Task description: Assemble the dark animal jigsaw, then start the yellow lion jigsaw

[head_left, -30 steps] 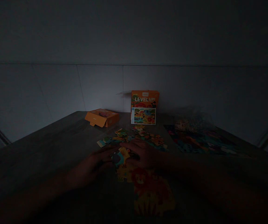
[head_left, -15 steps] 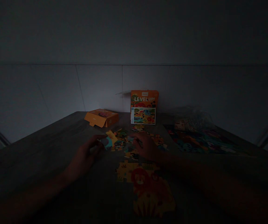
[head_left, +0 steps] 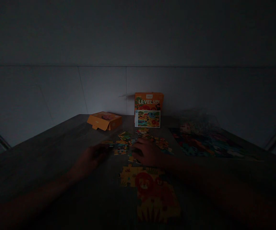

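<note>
The scene is very dark. My left hand [head_left: 93, 156] is closed at the fingertips on a puzzle piece [head_left: 107, 143], low at the left side of a cluster of loose puzzle pieces [head_left: 121, 146]. My right hand [head_left: 148, 152] reaches over the middle of the same cluster, its bent fingers apart and touching or just above the pieces, some of which it hides. Closer to me lies a joined puzzle section [head_left: 158, 195] with a red-maned lion on yellow ground.
An orange box marked LEVEL UP! [head_left: 149, 99] stands by the wall, with a picture card [head_left: 148, 118] leaning on it. An orange box [head_left: 106, 120] lies to its left. On the right are a colourful printed sheet [head_left: 207, 145] and a clear plastic bag [head_left: 197, 123].
My left hand has lowered the puzzle piece from a tilted, raised pose towards the table. My right hand has shifted slightly nearer to me, its fingers spreading over the pieces.
</note>
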`<state>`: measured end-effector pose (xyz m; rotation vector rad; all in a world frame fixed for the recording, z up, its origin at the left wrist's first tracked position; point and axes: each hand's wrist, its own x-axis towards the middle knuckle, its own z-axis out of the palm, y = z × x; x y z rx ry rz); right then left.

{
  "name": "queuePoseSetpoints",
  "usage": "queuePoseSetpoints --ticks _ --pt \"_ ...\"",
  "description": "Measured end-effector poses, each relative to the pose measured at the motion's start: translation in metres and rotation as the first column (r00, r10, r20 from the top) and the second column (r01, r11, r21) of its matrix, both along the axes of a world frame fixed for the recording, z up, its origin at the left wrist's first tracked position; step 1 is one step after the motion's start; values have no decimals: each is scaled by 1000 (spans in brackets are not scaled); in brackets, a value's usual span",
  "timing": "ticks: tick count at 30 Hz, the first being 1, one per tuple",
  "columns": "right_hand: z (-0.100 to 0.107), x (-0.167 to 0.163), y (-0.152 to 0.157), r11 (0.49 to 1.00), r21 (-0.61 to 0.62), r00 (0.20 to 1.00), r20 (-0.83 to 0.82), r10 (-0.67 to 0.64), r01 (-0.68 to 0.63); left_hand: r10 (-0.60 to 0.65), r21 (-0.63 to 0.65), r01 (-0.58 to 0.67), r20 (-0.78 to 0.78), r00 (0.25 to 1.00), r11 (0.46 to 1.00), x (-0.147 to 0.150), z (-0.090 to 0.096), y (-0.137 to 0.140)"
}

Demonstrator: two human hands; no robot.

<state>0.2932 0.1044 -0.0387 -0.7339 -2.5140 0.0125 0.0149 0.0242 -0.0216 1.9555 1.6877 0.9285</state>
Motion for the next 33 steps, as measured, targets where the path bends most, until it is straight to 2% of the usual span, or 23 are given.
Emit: queuePoseSetpoints --ticks 3,6,9,11,14,20,28,33 --pt "5 1 -2 998 1 996 57 70 -70 15 -2 -15 -30 999 1000 1 -1 1" --pt "5 3 -3 992 38 986 119 113 -118 38 62 -32 -91 995 998 3 -3 3" --pt "3 3 -1 988 41 974 174 143 -152 -42 150 73 -204 978 986 5 -5 4" --pt "2 3 0 985 6 967 193 168 -172 -122 147 169 -288 950 975 7 -6 3" --pt "4 3 1 981 -19 968 159 195 -195 -206 98 262 -384 900 960 10 -7 1" --pt "8 2 0 955 22 955 33 295 -296 -256 73 316 -432 865 946 12 -3 -2" --pt "9 0 -1 949 132 956 -19 292 -287 -334 32 386 -439 834 922 14 1 -7" --pt "4 -1 1 971 171 986 23 163 -165 -234 85 294 -417 878 952 9 -7 -3"
